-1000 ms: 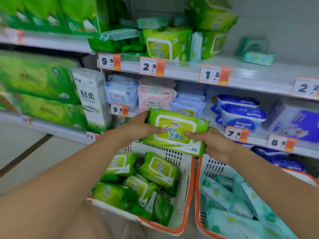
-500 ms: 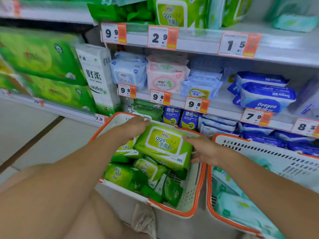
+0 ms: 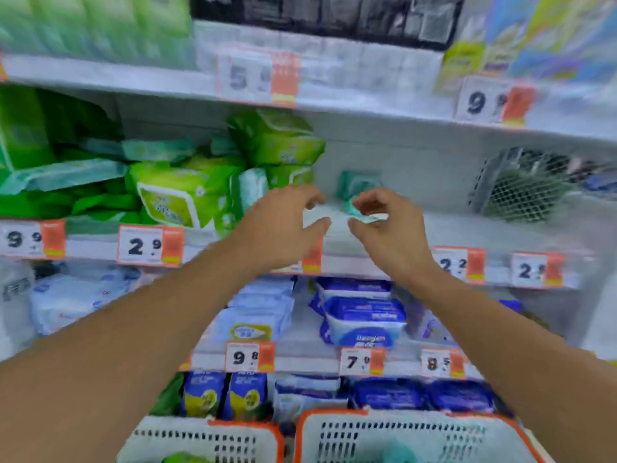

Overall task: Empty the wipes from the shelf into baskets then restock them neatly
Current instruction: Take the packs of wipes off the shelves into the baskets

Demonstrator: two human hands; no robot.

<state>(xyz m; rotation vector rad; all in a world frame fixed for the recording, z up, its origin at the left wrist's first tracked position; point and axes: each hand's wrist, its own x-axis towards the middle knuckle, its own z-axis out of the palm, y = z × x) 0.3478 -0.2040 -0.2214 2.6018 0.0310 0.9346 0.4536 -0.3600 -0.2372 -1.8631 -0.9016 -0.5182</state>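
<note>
My left hand (image 3: 283,225) and my right hand (image 3: 389,228) are raised to the wipes shelf (image 3: 467,230), both empty with fingers loosely curled. Between them, a small teal wipe pack (image 3: 349,207) lies on the shelf at my right fingertips, and blur hides any contact. A second teal pack (image 3: 359,183) stands behind it. Green wipe packs (image 3: 180,195) are piled on the shelf to the left. Two white baskets with orange rims sit at the bottom: the left basket (image 3: 200,436) shows a bit of green, and the right basket (image 3: 410,432) shows a bit of teal.
A grey wire mesh bin (image 3: 521,185) stands on the same shelf at the right. Orange and white price tags (image 3: 150,245) line the shelf edges. Blue and white packs (image 3: 364,319) fill the lower shelves, and boxed goods sit on the shelf above.
The large green pack went down into the left basket and both hands let go. The hands and the view have swung up to the teal packs on the shelf.
</note>
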